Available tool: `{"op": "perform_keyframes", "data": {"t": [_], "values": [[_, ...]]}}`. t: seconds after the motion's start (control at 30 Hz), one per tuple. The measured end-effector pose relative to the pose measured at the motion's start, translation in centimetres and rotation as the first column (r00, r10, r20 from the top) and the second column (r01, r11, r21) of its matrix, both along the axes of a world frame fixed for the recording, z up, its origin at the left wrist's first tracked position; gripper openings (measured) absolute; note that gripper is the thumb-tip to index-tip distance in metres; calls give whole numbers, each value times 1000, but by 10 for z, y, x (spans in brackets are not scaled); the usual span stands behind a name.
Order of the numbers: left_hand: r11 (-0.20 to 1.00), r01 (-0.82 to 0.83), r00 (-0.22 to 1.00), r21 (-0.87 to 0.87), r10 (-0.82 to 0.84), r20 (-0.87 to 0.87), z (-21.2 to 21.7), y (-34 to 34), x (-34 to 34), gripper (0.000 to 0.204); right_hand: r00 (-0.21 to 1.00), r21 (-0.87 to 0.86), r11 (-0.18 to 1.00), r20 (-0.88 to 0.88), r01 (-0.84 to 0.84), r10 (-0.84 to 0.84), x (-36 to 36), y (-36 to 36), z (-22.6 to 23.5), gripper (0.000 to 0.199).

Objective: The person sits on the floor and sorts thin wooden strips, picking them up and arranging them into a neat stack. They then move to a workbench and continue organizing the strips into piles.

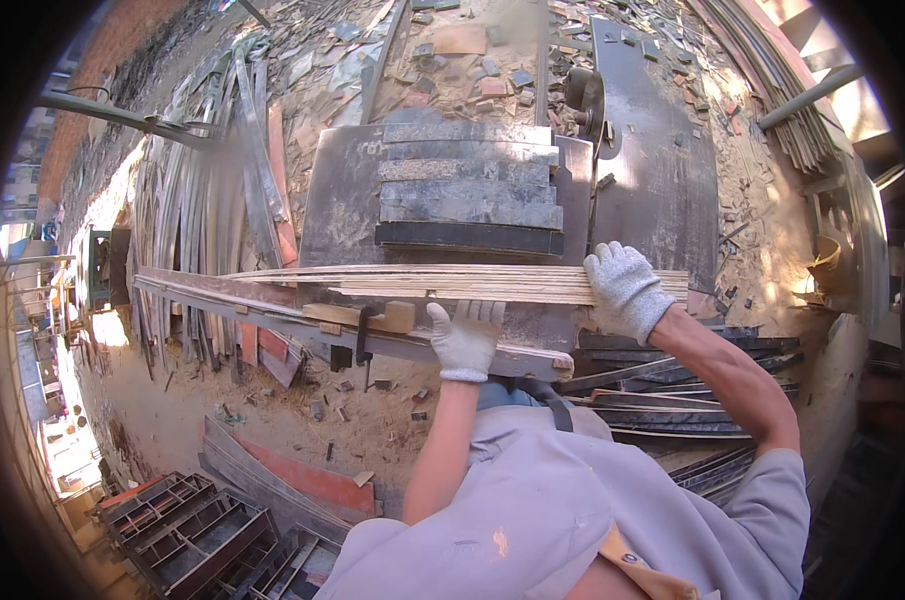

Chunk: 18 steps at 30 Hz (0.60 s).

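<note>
A bundle of long plywood strips (513, 281) lies across the dark work table (343, 200) in front of me, pale layered edges showing. My right hand (628, 285), in a light knitted glove, is closed over the bundle near its right end. Against the near side of the strips, left of my right hand, rests my left hand (467, 338), also gloved, its fingers stretched out and the thumb apart. Just beyond my right hand a thin upright saw blade (595, 175) stands in the table. Beyond the bundle lie several short grey boards (470, 190) side by side.
A long rail (273, 316) runs along the table's near side, with a dark clamp (364, 335) and a wood block (393, 318) on it. Long strips (198, 230) are piled at left, dark boards (673, 400) at right. Offcuts (473, 75) litter the far ground. Dark metal frames (193, 535) stand lower left.
</note>
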<state>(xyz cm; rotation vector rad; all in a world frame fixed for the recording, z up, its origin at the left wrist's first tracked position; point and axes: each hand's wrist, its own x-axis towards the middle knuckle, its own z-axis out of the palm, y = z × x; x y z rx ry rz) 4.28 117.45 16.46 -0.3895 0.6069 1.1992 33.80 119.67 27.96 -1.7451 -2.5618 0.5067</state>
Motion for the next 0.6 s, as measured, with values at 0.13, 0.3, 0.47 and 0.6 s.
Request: {"op": "perform_keyframes", "data": {"t": [0.13,0.3,0.47,0.6], "values": [[965,4,996,261,-26,82,9,36,8,90,1000,-24,1000,9,-12,12,1,16,12,43],[971,77,990,225,-101,98,40,39,17,73,998,-13,999,-35,52,-53,21,-2,18,54],[937,158,985,310,-127,-119,99,49,24,68,948,104,972,-263,212,-178,16,-39,19,66],[810,343,854,476,-57,-518,168,72,30,80,804,176,889,-526,423,-278,-33,-58,12,71]]}}
